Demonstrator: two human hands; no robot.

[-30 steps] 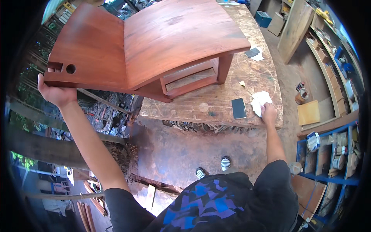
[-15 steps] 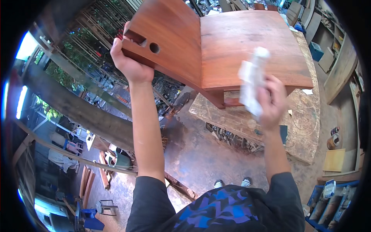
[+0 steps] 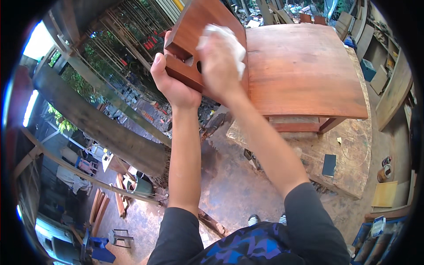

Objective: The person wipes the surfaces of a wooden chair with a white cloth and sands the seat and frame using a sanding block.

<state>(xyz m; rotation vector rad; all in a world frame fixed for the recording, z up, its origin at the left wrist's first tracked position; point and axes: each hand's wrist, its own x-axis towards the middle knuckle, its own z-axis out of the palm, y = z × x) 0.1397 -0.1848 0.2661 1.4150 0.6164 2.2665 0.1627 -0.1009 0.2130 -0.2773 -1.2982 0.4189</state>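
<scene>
A reddish-brown wooden chair (image 3: 304, 66) lies across a worn workbench, its broad curved panel on the right and a second panel (image 3: 194, 26) rising at the left. My left hand (image 3: 176, 86) grips the lower left corner of that second panel, beside a notch and a round hole. Bunched in my right hand (image 3: 221, 66) is a white cloth (image 3: 229, 42), pressed against the same panel close to the hole. Motion blurs the right fingers, and they partly cover the hole.
The workbench (image 3: 349, 154) carries a small dark flat block (image 3: 329, 165). A thick log beam (image 3: 97, 128) slants along the left. Wooden strips (image 3: 99, 212) and a small stool (image 3: 120, 237) stand on the floor at lower left. A blue crate (image 3: 375, 238) sits at lower right.
My right hand has swept the cloth leftward from the broad panel to the left panel. The left hand keeps its hold, and the whole view has shifted slightly.
</scene>
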